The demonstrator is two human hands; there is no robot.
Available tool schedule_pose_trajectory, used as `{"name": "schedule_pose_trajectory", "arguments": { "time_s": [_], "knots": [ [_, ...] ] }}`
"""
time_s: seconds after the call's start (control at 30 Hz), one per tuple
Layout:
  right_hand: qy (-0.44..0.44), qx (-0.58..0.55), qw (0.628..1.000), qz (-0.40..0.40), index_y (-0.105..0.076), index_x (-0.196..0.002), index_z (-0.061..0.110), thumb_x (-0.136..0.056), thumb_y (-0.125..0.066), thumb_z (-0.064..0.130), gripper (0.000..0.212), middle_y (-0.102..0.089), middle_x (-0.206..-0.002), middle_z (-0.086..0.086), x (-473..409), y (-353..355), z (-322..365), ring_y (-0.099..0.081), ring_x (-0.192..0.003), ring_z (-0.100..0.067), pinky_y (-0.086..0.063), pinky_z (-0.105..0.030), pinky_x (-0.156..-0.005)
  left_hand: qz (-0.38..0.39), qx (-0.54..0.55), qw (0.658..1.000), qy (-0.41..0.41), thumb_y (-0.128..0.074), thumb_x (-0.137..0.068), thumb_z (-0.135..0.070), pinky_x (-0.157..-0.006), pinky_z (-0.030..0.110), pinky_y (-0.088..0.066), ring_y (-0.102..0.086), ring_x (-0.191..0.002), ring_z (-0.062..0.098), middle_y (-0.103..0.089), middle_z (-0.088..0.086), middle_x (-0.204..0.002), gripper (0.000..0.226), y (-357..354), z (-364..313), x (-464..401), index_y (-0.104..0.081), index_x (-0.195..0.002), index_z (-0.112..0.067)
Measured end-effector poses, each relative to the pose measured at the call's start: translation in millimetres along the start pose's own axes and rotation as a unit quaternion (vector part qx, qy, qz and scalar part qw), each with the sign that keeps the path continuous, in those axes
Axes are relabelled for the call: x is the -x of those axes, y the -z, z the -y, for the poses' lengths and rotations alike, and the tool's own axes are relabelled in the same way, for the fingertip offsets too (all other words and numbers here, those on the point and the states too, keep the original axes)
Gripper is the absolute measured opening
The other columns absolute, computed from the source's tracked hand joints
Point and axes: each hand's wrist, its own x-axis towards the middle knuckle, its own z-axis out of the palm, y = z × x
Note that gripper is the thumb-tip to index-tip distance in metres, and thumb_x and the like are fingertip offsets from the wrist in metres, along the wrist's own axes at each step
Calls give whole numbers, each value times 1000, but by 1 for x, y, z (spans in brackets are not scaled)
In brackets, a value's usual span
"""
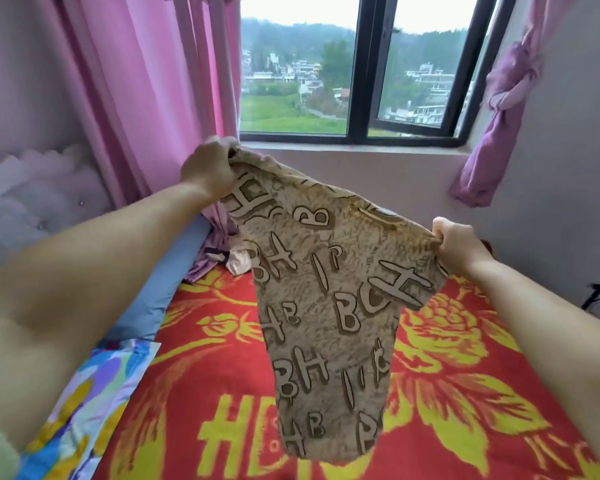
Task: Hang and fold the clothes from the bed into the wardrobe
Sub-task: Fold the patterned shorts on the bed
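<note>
Pink curtains flank a black-framed window.

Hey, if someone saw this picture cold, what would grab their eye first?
Most likely the tan shirt printed with big letters, held up in mid-frame over the bed, the left hand and right hand each gripping a top corner. Next, the red blanket with yellow flowers below it, then the window behind, with pink curtains to its left.

The tan letter-printed garment is soft, matt cloth. The red-and-yellow blanket looks plush and fuzzy. The pink curtain is thin, smooth fabric; the window frame is dark and glossy.
</note>
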Motion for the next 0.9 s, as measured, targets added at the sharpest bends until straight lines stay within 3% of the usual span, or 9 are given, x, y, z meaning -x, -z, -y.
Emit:
{"name": "schedule_pose_trajectory", "arguments": {
  "time_s": [0.1,0.2,0.27,0.47,0.57,0.63,0.73,0.8,0.9],
  "knots": [
    [24,-41,997,-68,-40,-76,11,-91,-51,22,22,-47,-65,-5,4,8,2,-40,-61,-27,-25,-35,-53,-85,25,995,-42,-55,-91,-13,-70,36,-43,-56,-90,32,-57,18,-106,22,18,-10,1,-61,-112,-8],
    [87,-55,987,-120,-46,-100,5,-96,-49,12,10,-60,-86,-18,16,7,-1,-52,-73,-32,-37,-34,-64,-168,56,978,-113,-56,-87,-5,-67,32,-40,-55,-89,34,-56,20,-103,22,45,-15,20,-63,-108,-5],
    [119,-22,987,-107,-53,-116,-1,-92,-52,2,23,-62,-101,-26,29,-3,-10,-60,-86,-39,-46,-41,-74,-154,73,965,-198,-61,-82,-1,-68,36,-43,-57,-85,36,-57,21,-95,23,50,-8,50,-64,-104,-3],
    [55,156,976,145,-69,-83,3,-75,-63,-5,13,-59,-89,-17,130,-101,-71,-61,-79,-39,-45,-42,-73,119,65,910,-392,-54,-79,-15,-79,34,-47,-53,-78,23,-58,4,-83,17,-43,49,253,-55,-96,-21],
    [56,244,941,229,-69,-99,19,-75,-71,7,27,-62,-109,-8,222,-183,-110,-59,-102,-34,-35,-45,-95,260,6,874,-410,-64,-76,-18,-83,32,-50,-55,-69,17,-55,-3,-72,12,-120,83,397,-60,-85,-25],
    [33,305,880,362,-57,-122,35,-91,-53,21,34,-49,-133,4,283,-237,-139,-42,-129,-22,-16,-51,-112,341,-30,852,-397,-63,-71,-17,-87,34,-48,-60,-65,12,-58,-7,-67,14,-167,102,478,-67,-77,-29],
    [-10,285,803,524,-41,-139,36,-98,-41,30,42,-24,-153,7,358,-284,-171,-12,-146,-13,-1,-64,-111,500,-82,796,-333,-73,-46,-49,-82,33,-53,-65,-64,2,-64,-16,-69,32,-204,109,553,-71,-77,-41],
    [-22,274,796,539,-47,-134,34,-96,-45,33,39,-31,-149,8,385,-295,-178,-21,-143,-13,-8,-61,-113,534,-41,798,-277,-70,-46,-64,-78,27,-55,-66,-72,3,-66,-15,-78,47,-221,101,576,-71,-86,-40],
    [-60,197,892,403,-65,-110,19,-85,-59,19,26,-56,-118,-3,384,-300,-179,-51,-116,-28,-38,-47,-100,495,16,834,-243,-79,-56,-49,-72,22,-48,-64,-73,9,-64,-10,-83,41,-248,75,572,-70,-90,-30]
  ]
}}
